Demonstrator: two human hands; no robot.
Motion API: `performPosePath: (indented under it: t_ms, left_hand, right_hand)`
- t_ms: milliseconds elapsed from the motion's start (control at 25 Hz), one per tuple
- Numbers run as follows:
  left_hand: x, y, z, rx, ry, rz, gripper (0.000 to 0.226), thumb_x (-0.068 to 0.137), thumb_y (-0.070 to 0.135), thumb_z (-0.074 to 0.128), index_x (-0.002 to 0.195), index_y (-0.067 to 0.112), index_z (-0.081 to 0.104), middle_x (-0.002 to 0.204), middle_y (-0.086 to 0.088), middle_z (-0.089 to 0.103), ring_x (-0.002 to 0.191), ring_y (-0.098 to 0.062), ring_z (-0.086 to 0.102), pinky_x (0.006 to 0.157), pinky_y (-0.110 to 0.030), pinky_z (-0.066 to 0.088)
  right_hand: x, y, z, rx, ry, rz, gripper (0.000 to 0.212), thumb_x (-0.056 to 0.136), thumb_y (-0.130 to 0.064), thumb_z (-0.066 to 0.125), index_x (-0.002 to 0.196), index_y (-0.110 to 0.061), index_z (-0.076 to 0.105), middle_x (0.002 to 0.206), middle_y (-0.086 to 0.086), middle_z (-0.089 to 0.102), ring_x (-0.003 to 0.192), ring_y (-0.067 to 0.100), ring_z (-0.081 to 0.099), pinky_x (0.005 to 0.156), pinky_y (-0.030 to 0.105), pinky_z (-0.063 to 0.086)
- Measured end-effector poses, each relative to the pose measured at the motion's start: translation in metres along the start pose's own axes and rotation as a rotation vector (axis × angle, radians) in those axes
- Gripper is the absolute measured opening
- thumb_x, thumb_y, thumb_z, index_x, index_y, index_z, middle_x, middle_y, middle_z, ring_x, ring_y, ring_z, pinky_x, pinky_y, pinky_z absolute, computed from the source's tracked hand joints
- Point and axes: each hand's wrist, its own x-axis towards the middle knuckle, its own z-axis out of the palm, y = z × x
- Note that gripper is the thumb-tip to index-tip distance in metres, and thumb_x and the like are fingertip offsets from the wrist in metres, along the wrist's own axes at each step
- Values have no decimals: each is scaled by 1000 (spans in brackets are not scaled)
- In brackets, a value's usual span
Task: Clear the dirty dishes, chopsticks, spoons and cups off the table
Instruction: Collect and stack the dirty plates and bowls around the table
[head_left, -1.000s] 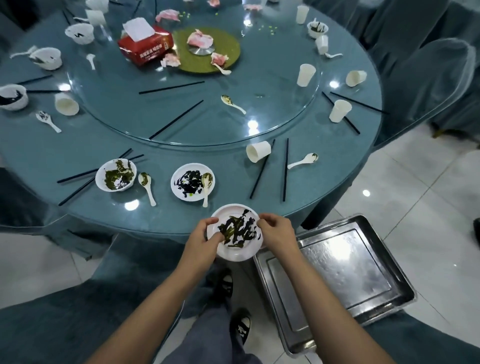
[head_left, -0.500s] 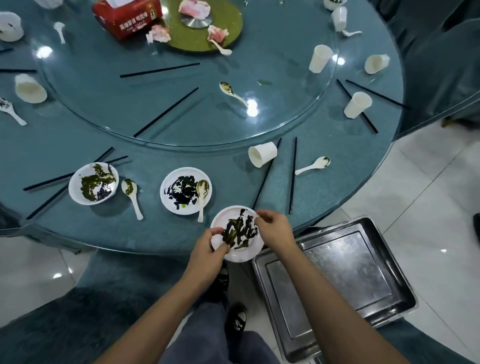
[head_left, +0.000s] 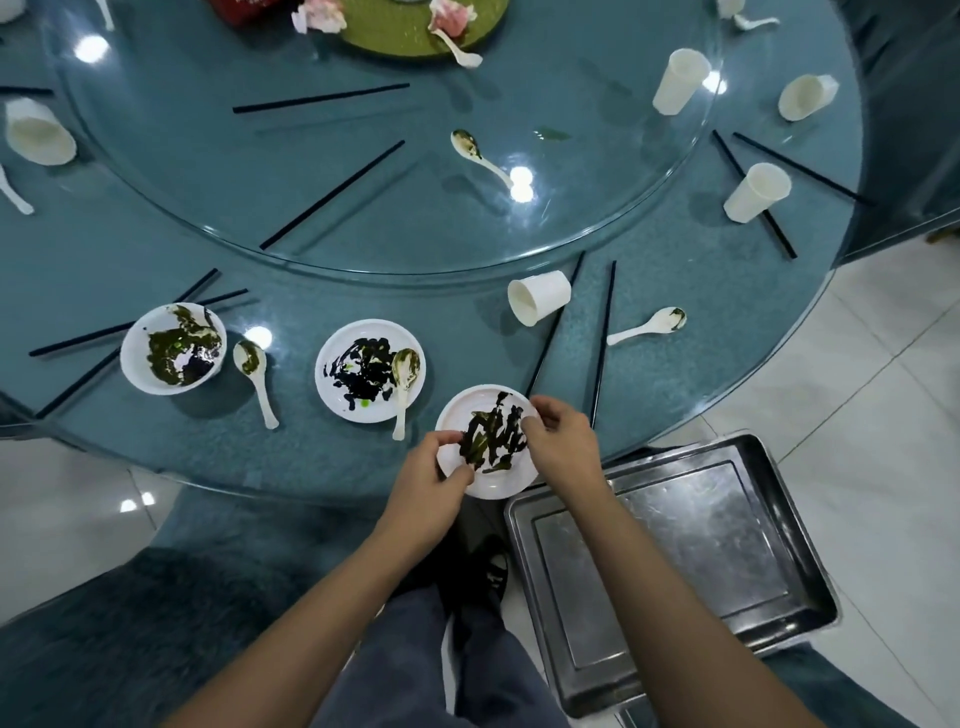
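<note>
Head view. 1 small plate (head_left: 470, 413), white and smeared with dark green residue, is at the near edge of the round blue table (head_left: 649, 384), with its near rim overhanging that edge. The left hand (head_left: 423, 483) pinches the near-left rim with the thumb on top. The right hand (head_left: 563, 441) is clamped on the right rim, fingers curled over it. It cannot be told whether the small plate rests on the table or is lifted clear.

Just left lies a second plate (head_left: 337, 400), stained black, with a spoon (head_left: 406, 366) resting in it, handle over the near rim. Further left is a stained bowl (head_left: 140, 364). A second spoon (head_left: 248, 357) lies just beside it on the right, and black chopsticks (head_left: 78, 340) run out on its left.

To the right of the small plate, a chopstick pair (head_left: 603, 340) points toward the table centre. A tipped cup (head_left: 543, 297) lies on its side at the left stick, and a third spoon (head_left: 641, 330) lies to the right. 3 more cups (head_left: 757, 192) are on the far right.

The glass turntable (head_left: 415, 218) carries 2 chopsticks and 1 spoon. A steel tray (head_left: 675, 545) sits below table level at near right, beside the right forearm.
</note>
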Motion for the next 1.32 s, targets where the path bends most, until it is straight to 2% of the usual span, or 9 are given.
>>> performPosePath:
  t_ms: [200,320,480,560,720,840,1000,1160,1320]
  left_hand:
    - [-5,-7,-11,-29,57,4,38,94,16,64,127,30,55,115,20,56,109,-4,57,86,-22,44]
    - [-9,-13,-23,-74,143,-4,38,95,11,63,130,26,56,116,18,56,113,-11,56,89,-25,42]
    - [-11,-21,-32,-116,263,-8,33,97,7,58,123,27,58,119,12,59,103,-8,60,82,-25,43]
    - [-6,-25,-35,-159,316,-8,33,97,6,57,122,27,55,123,5,60,102,-9,60,85,-25,44]
    - [6,-33,-35,-255,361,-29,37,96,4,56,123,29,52,121,2,64,102,-5,62,92,-34,53]
    - [12,-34,-33,-359,354,-33,39,97,0,53,126,26,54,114,3,67,99,-9,65,94,-43,57]
    - [17,-30,-33,-519,343,-31,39,97,-7,50,121,23,59,117,-7,68,104,-20,66,84,-35,59]
    - [16,-32,-34,-508,307,-15,41,98,-7,48,108,28,68,118,9,67,108,-18,67,76,-24,56]
    - [17,-33,-34,-500,290,-32,37,99,-7,51,123,16,68,122,9,67,109,-11,67,81,-25,59]
  right_hand:
    - [6,-10,-3,-62,45,-59,36,94,-19,61,129,-13,66,126,0,69,117,15,61,96,23,41]
    - [12,-30,9,-54,11,-124,38,96,-17,58,133,-13,64,131,0,67,122,14,59,99,22,40]
    - [18,-54,37,-118,-95,-261,35,96,-15,58,129,-13,67,125,1,70,115,14,63,103,26,45]
    - [26,-63,52,-161,-135,-305,34,95,-14,59,128,-15,69,120,2,72,110,15,65,103,29,47]
    - [42,-75,74,-246,-184,-361,34,94,-16,57,123,-24,72,105,3,72,87,13,64,84,23,47]
    - [52,-79,84,-270,-191,-403,33,95,-14,56,121,-24,74,100,4,71,81,16,64,85,31,54]
    - [62,-83,96,-338,-213,-429,33,93,-13,59,120,-26,75,99,5,70,81,16,65,86,35,57]
    - [67,-85,102,-416,-215,-462,31,93,-14,62,118,-25,75,89,-5,55,91,21,64,93,34,51]
    - [71,-85,106,-424,-191,-451,23,93,-15,65,112,-22,76,91,-4,52,85,17,57,89,32,50]
